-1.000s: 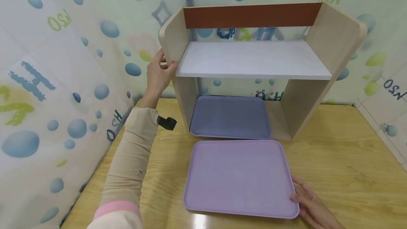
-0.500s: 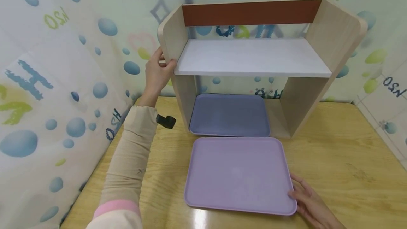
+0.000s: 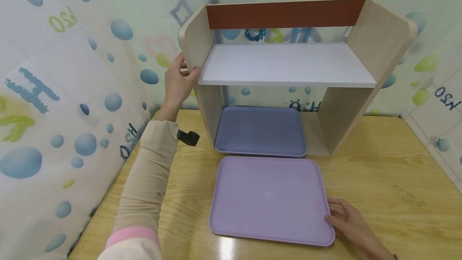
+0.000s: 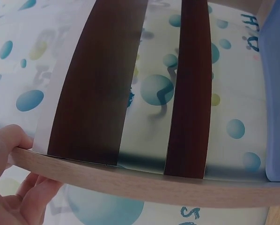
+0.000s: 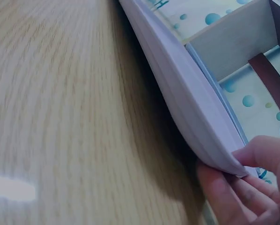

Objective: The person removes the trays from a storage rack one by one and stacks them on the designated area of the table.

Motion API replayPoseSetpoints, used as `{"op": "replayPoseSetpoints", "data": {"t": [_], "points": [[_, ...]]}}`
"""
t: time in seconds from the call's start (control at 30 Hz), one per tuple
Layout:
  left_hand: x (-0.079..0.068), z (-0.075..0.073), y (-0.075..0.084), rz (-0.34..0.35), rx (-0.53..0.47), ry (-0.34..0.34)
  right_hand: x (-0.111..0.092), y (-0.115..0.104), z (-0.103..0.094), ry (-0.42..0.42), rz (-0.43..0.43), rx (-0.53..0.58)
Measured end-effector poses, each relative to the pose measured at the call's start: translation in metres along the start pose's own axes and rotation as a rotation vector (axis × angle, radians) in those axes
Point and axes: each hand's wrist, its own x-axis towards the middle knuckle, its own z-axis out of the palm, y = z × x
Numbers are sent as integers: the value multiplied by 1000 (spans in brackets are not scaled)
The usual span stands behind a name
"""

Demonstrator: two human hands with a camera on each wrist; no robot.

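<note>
At the left side panel of a wooden desktop shelf [image 3: 288, 65], my left hand [image 3: 179, 83] grips the front edge. In the left wrist view the thumb lies on one side of that panel and curled fingers on the other. My right hand [image 3: 351, 226] pinches the right rim of a light purple tray [image 3: 270, 200]. The right wrist view has the thumb over the rim and fingers under it, with shadow below the tray [image 5: 182, 93]. A blue-grey tray [image 3: 261, 131] lies in the shelf's lower compartment, towards its left side, just behind the purple tray.
The shelf stands at the back of a wood-grain table [image 3: 397, 179], against a patterned wall covering [image 3: 151, 43]. Its white middle board [image 3: 288, 63] overhangs the blue-grey tray. Bare base board [image 3: 315, 133] shows to the right of that tray.
The purple tray's right side has shifted slightly left, with my right hand moving along with it. My left hand keeps its grip on the shelf panel. The head view has tilted a little.
</note>
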Motion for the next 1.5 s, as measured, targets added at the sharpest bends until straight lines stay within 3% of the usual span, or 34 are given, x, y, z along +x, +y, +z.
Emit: {"op": "replayPoseSetpoints", "data": {"t": [0.5,1.0,1.3,1.5], "points": [[-1,0,1,2,8,3,6,-6,-1,42,-52,-223],[-1,0,1,-3,4,0,16,-10,2,107,-20,-306],[-1,1,1,16,3,4,19,-11,6,185,-64,-425],[-1,1,0,5,3,11,21,-9,2,149,-74,-410]]}}
